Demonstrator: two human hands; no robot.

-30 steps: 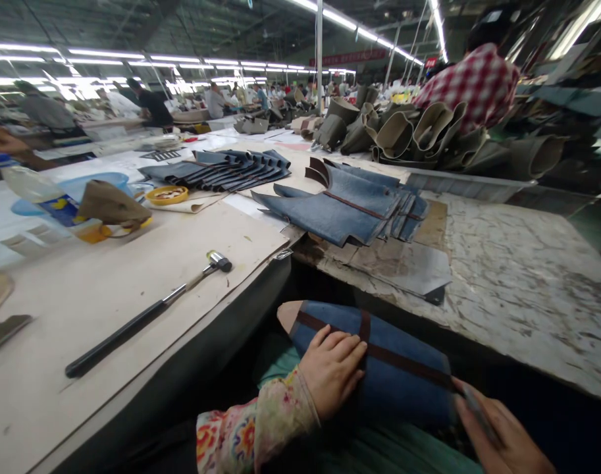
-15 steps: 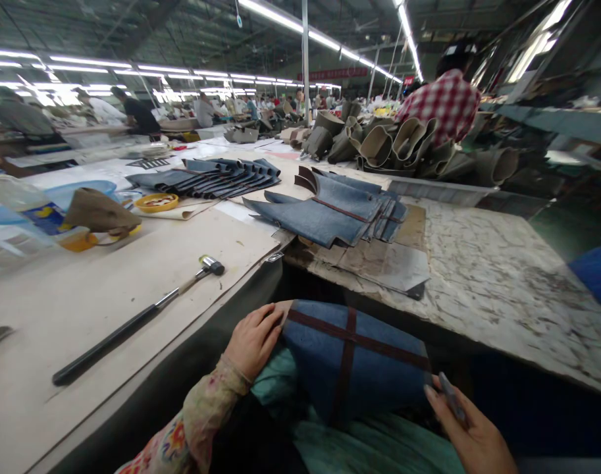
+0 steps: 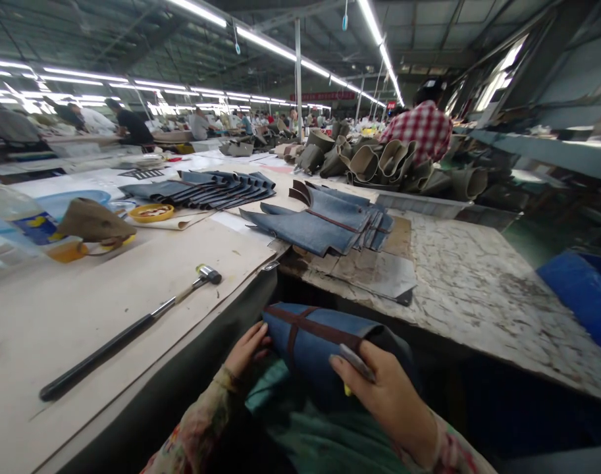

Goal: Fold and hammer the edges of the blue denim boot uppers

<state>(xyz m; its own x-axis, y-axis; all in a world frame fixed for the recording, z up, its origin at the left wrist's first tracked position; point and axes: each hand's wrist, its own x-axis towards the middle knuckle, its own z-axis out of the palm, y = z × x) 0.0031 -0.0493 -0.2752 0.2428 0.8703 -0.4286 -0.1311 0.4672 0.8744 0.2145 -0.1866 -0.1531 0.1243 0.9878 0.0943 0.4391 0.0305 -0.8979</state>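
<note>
A blue leather piece (image 3: 310,336) with crossing dark brown strips lies bent over my lap, below the table edges. It looks like a boot-shaft panel. My left hand (image 3: 245,352) grips its left end, the thumb side against the edge. Over its right part lies my right hand (image 3: 384,388), which also keeps a slim grey metal tool (image 3: 357,362) between thumb and fingers. A bit of yellow shows under that hand; I cannot tell whether it belongs to the tool. Green cloth (image 3: 290,401) covers my lap beneath the leather.
A long-handled hammer (image 3: 132,336) lies on the left table (image 3: 191,329). Blue leather pieces (image 3: 324,220) are stacked ahead, with another fanned row (image 3: 206,187) behind. A yellow dish (image 3: 152,212) and a bottle (image 3: 18,214) stand left. Olive boot shafts (image 3: 379,158) fill the back right; a person (image 3: 418,128) is beyond.
My right hand has moved left and up onto the leather piece, tool still in it. The piece has shifted left and its right side now curls over. My left hand stays at its left end.
</note>
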